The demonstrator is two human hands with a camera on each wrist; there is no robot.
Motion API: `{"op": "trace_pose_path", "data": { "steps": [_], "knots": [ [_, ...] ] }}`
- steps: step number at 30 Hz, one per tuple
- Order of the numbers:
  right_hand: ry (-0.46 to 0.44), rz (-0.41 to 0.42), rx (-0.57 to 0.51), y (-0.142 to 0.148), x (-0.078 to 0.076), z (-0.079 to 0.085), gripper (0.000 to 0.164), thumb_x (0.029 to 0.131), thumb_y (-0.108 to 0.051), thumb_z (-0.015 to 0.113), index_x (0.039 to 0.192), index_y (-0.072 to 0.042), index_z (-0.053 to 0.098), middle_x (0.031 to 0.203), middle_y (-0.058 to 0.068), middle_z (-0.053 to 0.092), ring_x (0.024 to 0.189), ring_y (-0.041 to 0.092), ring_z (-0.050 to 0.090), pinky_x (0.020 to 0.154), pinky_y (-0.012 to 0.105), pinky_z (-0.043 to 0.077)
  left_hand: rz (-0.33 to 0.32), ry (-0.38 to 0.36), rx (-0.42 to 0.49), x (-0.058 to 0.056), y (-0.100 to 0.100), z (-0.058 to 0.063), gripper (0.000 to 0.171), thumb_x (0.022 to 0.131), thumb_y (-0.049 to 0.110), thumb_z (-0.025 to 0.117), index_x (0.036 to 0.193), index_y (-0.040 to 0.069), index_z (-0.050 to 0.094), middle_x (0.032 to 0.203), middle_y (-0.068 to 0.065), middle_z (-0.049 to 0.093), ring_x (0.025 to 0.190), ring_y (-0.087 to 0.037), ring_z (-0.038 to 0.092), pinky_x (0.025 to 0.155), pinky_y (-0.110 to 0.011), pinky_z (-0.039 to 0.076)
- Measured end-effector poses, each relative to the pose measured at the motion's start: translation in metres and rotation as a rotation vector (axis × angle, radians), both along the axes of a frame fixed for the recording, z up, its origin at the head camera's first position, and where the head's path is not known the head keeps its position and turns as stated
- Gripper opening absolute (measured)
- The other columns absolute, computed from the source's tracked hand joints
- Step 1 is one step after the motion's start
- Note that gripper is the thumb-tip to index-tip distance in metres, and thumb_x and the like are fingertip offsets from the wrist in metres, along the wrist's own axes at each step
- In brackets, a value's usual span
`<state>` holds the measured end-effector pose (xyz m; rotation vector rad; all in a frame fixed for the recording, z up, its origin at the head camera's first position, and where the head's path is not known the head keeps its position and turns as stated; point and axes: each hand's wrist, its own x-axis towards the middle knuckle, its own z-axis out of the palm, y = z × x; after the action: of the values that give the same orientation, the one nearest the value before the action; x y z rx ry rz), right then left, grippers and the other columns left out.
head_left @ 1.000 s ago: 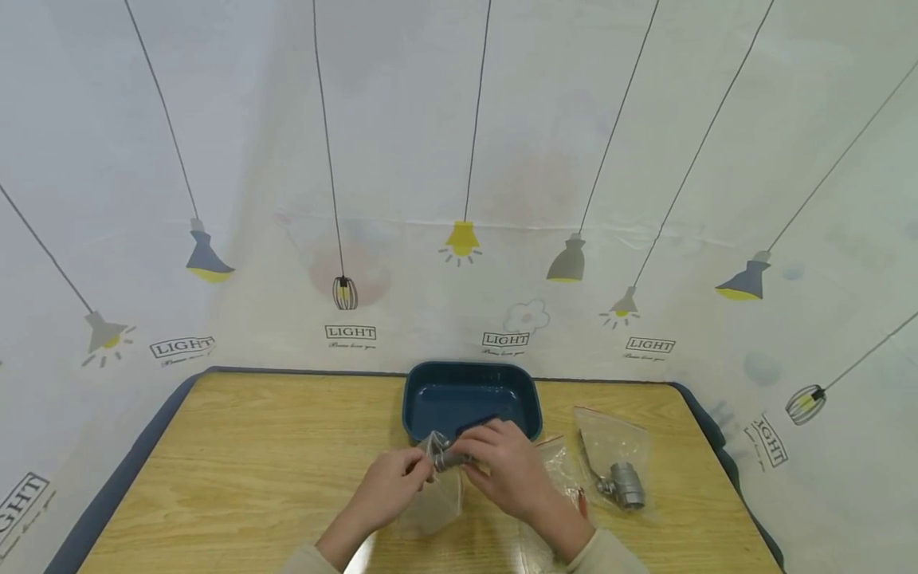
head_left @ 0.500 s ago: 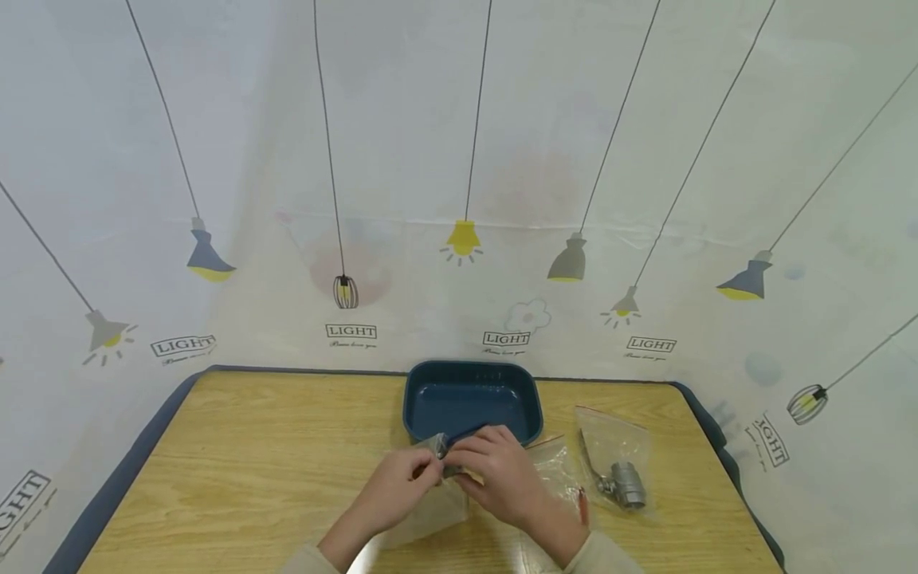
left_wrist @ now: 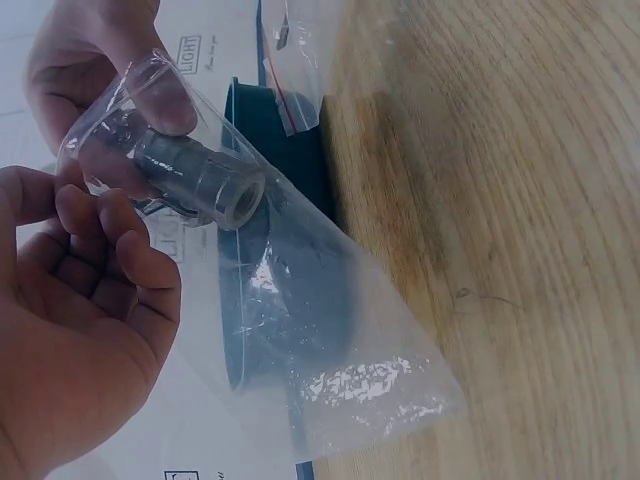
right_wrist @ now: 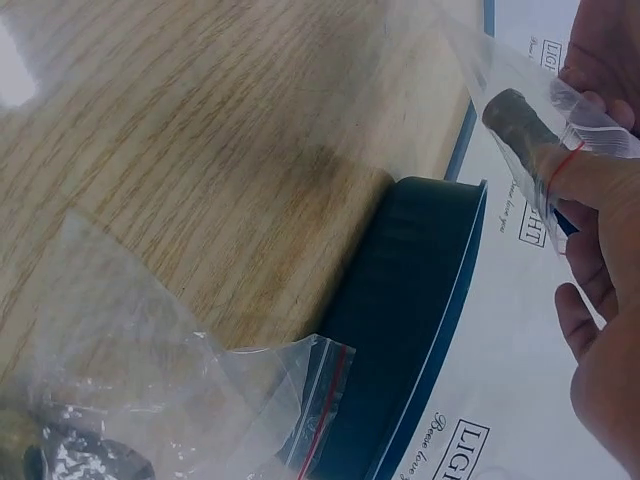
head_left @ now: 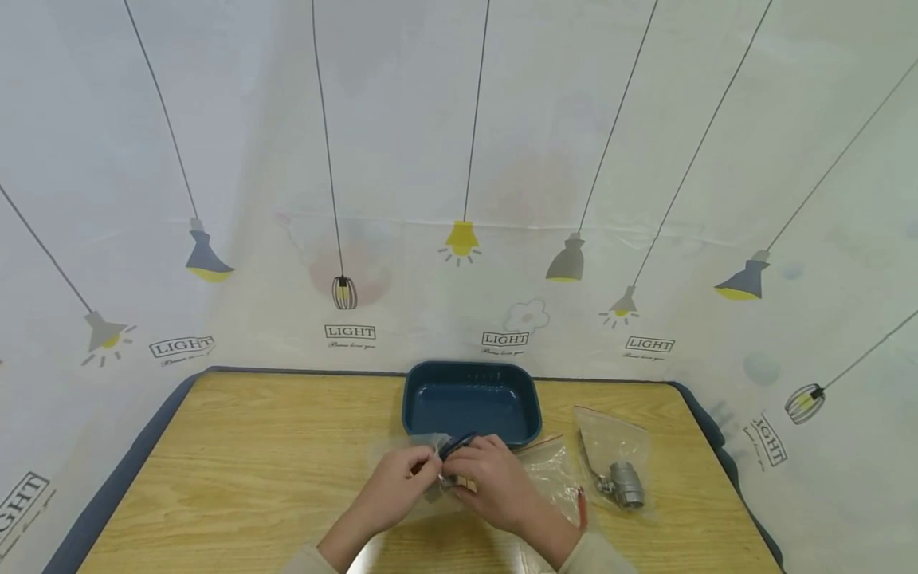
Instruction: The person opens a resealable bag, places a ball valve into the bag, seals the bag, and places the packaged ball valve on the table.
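In front of the blue tray, my left hand (head_left: 396, 488) pinches the mouth of a clear zip bag (left_wrist: 370, 370). My right hand (head_left: 495, 485) holds a grey metal valve (left_wrist: 200, 180) with a blue handle (head_left: 457, 445). The threaded valve body lies inside the bag in the left wrist view, its open end pointing down into it. In the right wrist view the thumb reaches past the bag's red zip line (right_wrist: 566, 170), beside the valve. Most of the handle is hidden by my fingers.
The dark blue tray (head_left: 409, 399) stands at the table's back. To the right lies a bagged metal valve with a lever (head_left: 626, 485). Between it and my right hand is another clear zip bag (head_left: 552, 466) with a red item (head_left: 582, 506). The wooden table (head_left: 251, 446) meets a printed curtain.
The valve has tilted and gone into the bag, its blue handle swinging upright between my hands. The bag has spread out below. My right hand has shifted slightly left and down.
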<state>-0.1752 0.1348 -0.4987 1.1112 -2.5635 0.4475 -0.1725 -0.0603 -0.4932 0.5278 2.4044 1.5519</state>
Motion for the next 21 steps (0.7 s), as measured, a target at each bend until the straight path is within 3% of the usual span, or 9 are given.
{"op": "trace_pose_path", "data": {
  "steps": [10, 16, 21],
  "knots": [
    [-0.069, 0.048, 0.050, 0.002, -0.003, -0.005, 0.020, 0.074, -0.025, 0.074, 0.093, -0.028, 0.067, 0.098, -0.016, 0.065, 0.088, 0.005, 0.055, 0.075, 0.025, 0.041, -0.031, -0.007, 0.045, 0.002, 0.000, 0.001, 0.031, 0.097, 0.033, 0.044, 0.075, 0.018, 0.059, 0.061, 0.003, 0.047, 0.049, -0.004, 0.038, 0.052, -0.024, 0.042],
    [-0.084, 0.058, 0.054, 0.003, -0.003, -0.006, 0.020, 0.075, -0.025, 0.073, 0.094, -0.028, 0.067, 0.100, -0.016, 0.065, 0.089, 0.006, 0.055, 0.076, 0.026, 0.041, -0.017, -0.040, 0.084, 0.002, 0.000, 0.002, 0.031, 0.096, 0.032, 0.044, 0.076, 0.016, 0.060, 0.062, -0.002, 0.049, 0.047, -0.005, 0.037, 0.049, -0.024, 0.041],
    [-0.114, 0.060, 0.038, 0.005, -0.002, -0.003, 0.019, 0.078, -0.026, 0.071, 0.096, -0.028, 0.067, 0.100, -0.016, 0.065, 0.088, 0.005, 0.054, 0.074, 0.025, 0.039, 0.003, -0.060, 0.098, 0.007, 0.001, 0.017, 0.030, 0.097, 0.027, 0.045, 0.078, 0.010, 0.062, 0.067, -0.015, 0.055, 0.046, -0.004, 0.035, 0.048, -0.023, 0.039]
  ]
}}
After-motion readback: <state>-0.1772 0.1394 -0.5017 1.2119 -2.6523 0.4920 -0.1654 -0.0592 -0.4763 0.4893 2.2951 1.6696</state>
